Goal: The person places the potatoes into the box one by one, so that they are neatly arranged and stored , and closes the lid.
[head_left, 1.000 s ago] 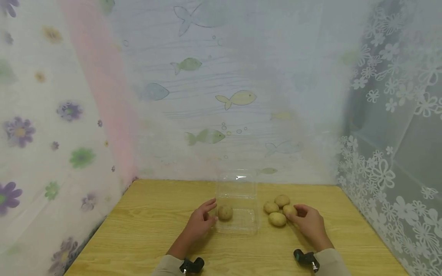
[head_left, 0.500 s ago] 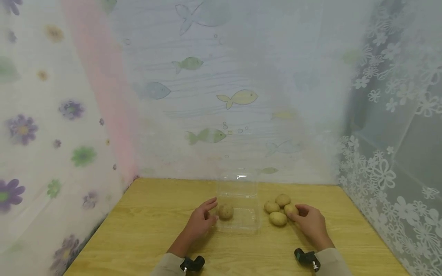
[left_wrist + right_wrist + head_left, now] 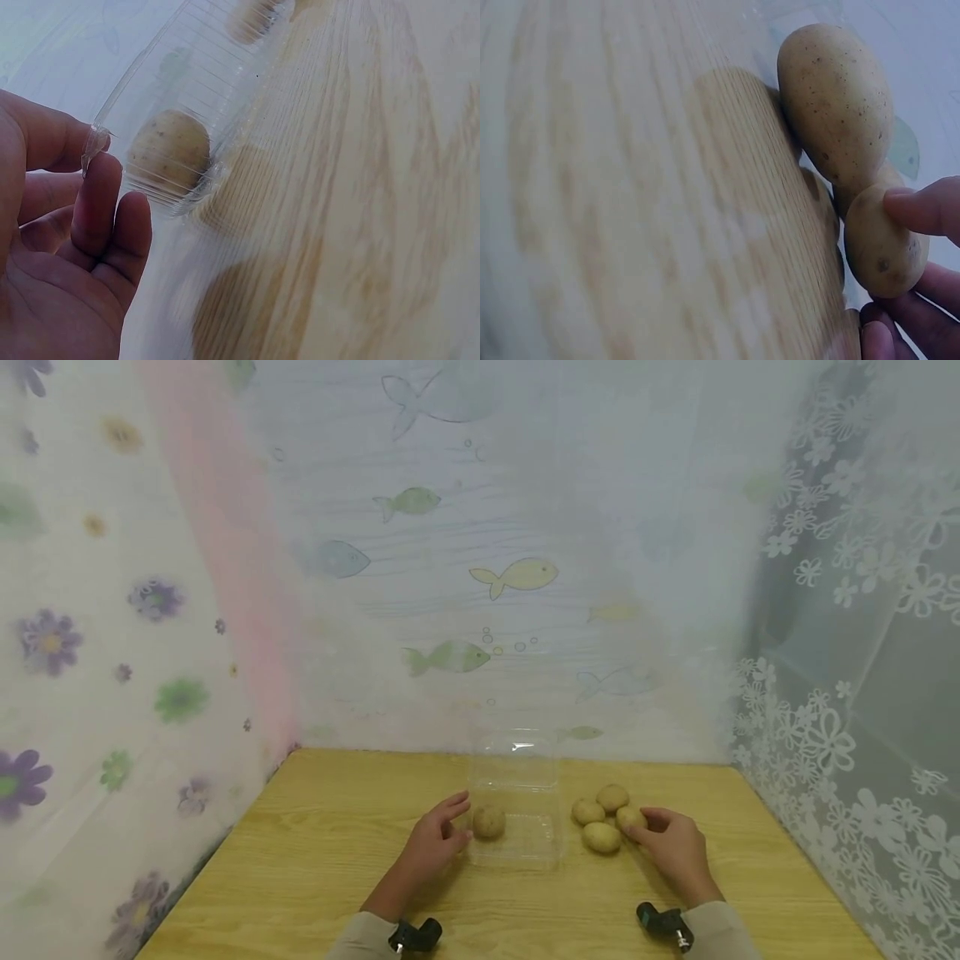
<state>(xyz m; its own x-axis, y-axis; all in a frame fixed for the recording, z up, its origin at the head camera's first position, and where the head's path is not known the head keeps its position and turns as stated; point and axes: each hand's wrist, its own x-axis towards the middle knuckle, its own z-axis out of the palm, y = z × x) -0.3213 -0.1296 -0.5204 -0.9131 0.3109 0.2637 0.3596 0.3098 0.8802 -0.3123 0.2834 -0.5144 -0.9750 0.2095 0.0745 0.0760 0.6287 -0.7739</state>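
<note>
A clear plastic clamshell container lies with its lid raised at the back, and one potato sits in the left of its base. My left hand is at its left side. The left wrist view has the fingers pinching the corner of the container's rim, the potato showing through the ribbed wall. To the right, my right hand grips a potato, thumb on one side and fingers on the other. That potato overlaps a larger potato in the right wrist view.
Three more potatoes, at front, left and back, are clustered beside the held one on the wooden table. Patterned curtains enclose the back and sides. Black wrist cameras sit at both cuffs.
</note>
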